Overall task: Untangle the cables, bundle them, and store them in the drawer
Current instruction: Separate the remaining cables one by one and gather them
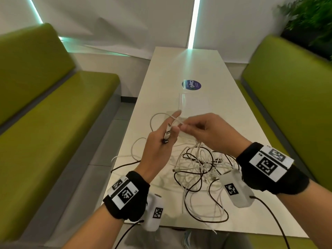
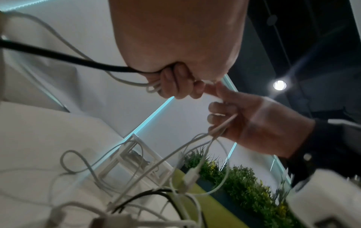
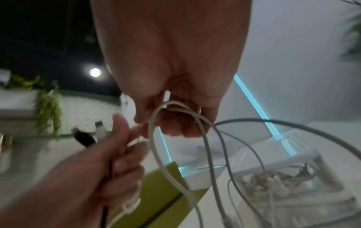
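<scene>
A tangle of white and black cables (image 1: 201,169) lies on the white table (image 1: 188,69) in front of me. My left hand (image 1: 161,141) is raised above it. Its curled fingers grip a white cable and a black cable near their plugs (image 3: 91,134), with the index finger stretched forward. My right hand (image 1: 197,129) is just to its right and pinches a loop of the white cable (image 3: 175,106); strands hang from it down to the pile. Behind both hands stands a clear plastic drawer box (image 1: 194,105), which shows cable-like clutter inside in the right wrist view (image 3: 283,163).
Green bench seats flank the table on the left (image 1: 53,114) and right (image 1: 291,90). A round blue sticker (image 1: 191,85) lies on the tabletop beyond the box. Some cable loops hang over the table's left edge (image 1: 124,164). Plants (image 1: 310,18) stand at the far right.
</scene>
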Demonstrator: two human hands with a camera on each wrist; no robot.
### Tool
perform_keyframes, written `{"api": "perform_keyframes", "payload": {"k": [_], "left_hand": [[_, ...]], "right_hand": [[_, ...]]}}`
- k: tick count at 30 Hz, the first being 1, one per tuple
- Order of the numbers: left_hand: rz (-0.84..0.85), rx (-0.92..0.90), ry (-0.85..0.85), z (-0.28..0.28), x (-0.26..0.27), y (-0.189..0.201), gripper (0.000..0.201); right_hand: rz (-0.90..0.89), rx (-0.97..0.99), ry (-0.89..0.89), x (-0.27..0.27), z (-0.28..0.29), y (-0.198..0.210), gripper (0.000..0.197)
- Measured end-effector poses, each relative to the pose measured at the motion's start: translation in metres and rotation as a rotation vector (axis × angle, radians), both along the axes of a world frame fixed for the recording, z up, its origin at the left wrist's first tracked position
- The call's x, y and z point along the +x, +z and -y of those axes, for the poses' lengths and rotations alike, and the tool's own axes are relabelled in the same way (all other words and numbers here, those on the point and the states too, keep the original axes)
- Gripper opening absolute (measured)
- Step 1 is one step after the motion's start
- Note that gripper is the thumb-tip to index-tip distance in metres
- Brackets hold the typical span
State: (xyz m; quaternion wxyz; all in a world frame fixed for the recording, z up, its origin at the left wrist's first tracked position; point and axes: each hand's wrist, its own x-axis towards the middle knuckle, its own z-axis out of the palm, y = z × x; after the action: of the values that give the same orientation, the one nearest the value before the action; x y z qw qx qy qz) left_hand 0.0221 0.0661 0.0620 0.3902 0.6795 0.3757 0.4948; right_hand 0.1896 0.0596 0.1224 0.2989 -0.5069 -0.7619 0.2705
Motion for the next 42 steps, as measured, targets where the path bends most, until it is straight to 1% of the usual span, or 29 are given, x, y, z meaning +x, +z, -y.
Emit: {"api": "perform_keyframes", "payload": {"k": [1,3,5,6,8,10,12,13,15,17,19,21,22,23,24,26,28,29,32,33,35,38,40,42], "left_hand": [[0.053,-0.004,-0.012,0.003,0.001,0.006,0.039],[0.104,0.005,-0.009,0.003,0.002,0.008,0.029],[0.141,-0.031,0.021,0.002,0.001,0.007,0.028],[0.170,-0.053,0.042,0.001,-0.001,0.009,0.030],[0.252,-0.066,0.108,-0.001,-0.008,0.014,0.029],[0.376,-0.068,0.198,-0.005,-0.016,0.020,0.028],[0.464,-0.074,0.246,-0.008,-0.023,0.026,0.027],[0.460,-0.069,0.259,-0.009,-0.025,0.026,0.026],[0.377,-0.085,0.253,-0.012,-0.027,0.020,0.026],[0.219,-0.142,0.166,-0.012,-0.025,0.010,0.030],[0.068,-0.178,0.023,-0.008,-0.021,0.003,0.036],[-0.072,-0.157,-0.085,-0.002,-0.013,0.000,0.038],[-0.127,-0.131,-0.108,0.001,-0.009,-0.001,0.038],[-0.148,-0.103,-0.101,0.003,-0.006,-0.002,0.038],[-0.127,-0.087,-0.076,0.004,-0.003,-0.004,0.034],[-0.030,-0.058,-0.015,0.005,-0.002,-0.006,0.021],[0.012,-0.013,0.032,0.006,-0.002,-0.006,0.015],[0.022,0.002,0.044,0.007,-0.002,-0.004,0.015],[0.107,-0.017,0.076,0.008,-0.006,0.005,0.019],[0.155,-0.037,0.093,0.006,-0.008,0.006,0.021],[0.269,-0.067,0.117,0.002,-0.014,0.010,0.022],[0.384,-0.078,0.164,0.000,-0.019,0.012,0.021],[0.373,-0.109,0.139,-0.001,-0.020,0.009,0.024],[0.262,-0.153,0.031,-0.001,-0.019,0.004,0.033]], "right_hand": [[0.048,-0.020,0.016,-0.001,0.001,-0.003,0.023],[0.085,-0.061,0.031,-0.003,0.003,-0.009,0.024],[0.104,-0.086,0.012,-0.003,0.004,-0.012,0.019],[0.111,-0.100,-0.009,-0.001,0.004,-0.015,0.020],[0.151,-0.122,-0.056,0.003,0.004,-0.018,0.025],[0.225,-0.130,-0.106,0.010,0.002,-0.023,0.021],[0.240,-0.140,-0.155,0.015,0.001,-0.027,0.016],[0.239,-0.131,-0.170,0.016,0.000,-0.029,0.017],[0.239,-0.066,-0.186,0.015,-0.001,-0.032,0.021],[0.195,0.020,-0.210,0.012,0.000,-0.032,0.025],[0.157,0.063,-0.241,0.010,0.000,-0.030,0.025],[0.220,0.097,-0.209,0.007,0.000,-0.026,0.027],[0.257,0.117,-0.172,0.005,0.001,-0.025,0.027],[0.290,0.118,-0.148,0.002,0.003,-0.024,0.021],[0.298,0.119,-0.107,0.000,0.004,-0.023,0.010],[0.280,0.129,-0.066,-0.004,0.008,-0.024,0.016],[0.287,0.095,-0.089,-0.005,0.010,-0.028,0.009],[0.328,0.067,-0.103,-0.006,0.010,-0.029,0.009],[0.469,-0.027,-0.109,-0.005,0.010,-0.042,0.017],[0.479,-0.057,-0.111,-0.005,0.010,-0.045,0.018],[0.433,-0.102,-0.137,-0.003,0.011,-0.050,0.017],[0.397,-0.105,-0.163,-0.002,0.009,-0.052,0.013],[0.391,-0.034,-0.166,-0.001,0.008,-0.052,0.013],[0.343,0.043,-0.178,-0.001,0.007,-0.053,0.012]]}}
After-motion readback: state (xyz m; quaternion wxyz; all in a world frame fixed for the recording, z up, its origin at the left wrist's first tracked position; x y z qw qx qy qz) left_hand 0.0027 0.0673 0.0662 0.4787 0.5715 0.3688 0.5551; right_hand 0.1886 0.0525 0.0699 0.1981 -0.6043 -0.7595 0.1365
